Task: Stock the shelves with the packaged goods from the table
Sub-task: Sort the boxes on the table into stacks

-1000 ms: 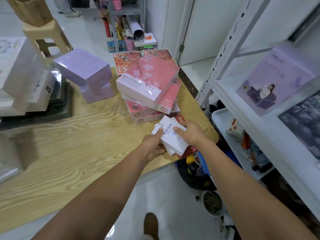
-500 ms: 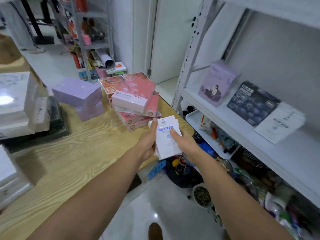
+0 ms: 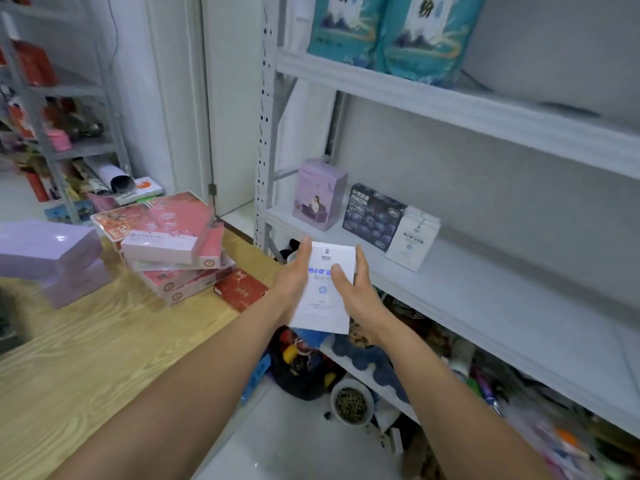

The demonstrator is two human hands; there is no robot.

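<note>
At the left edge of the frame two lilac boxes (image 3: 45, 251) sit on the wooden table (image 3: 86, 341). Right of them is a slanting stack of pink boxes (image 3: 173, 244), with a red box (image 3: 240, 289) at the table's corner. In the centre, the left hand (image 3: 294, 282) and right hand (image 3: 356, 292) hold a white packet (image 3: 323, 299) between them, off the table and in front of the middle shelf (image 3: 485, 289). Its long axis runs up the frame, top edge toward the shelf and printed face toward the camera. The left thumb lies along its left edge. The right thumb presses its face, with fingers curled round the right edge. Beyond it, from left to right, a lilac carton (image 3: 318, 195), a dark box (image 3: 372, 216) and white packs (image 3: 412, 239) stand on that shelf. Teal bags (image 3: 384, 29) stand on the shelf above.
</note>
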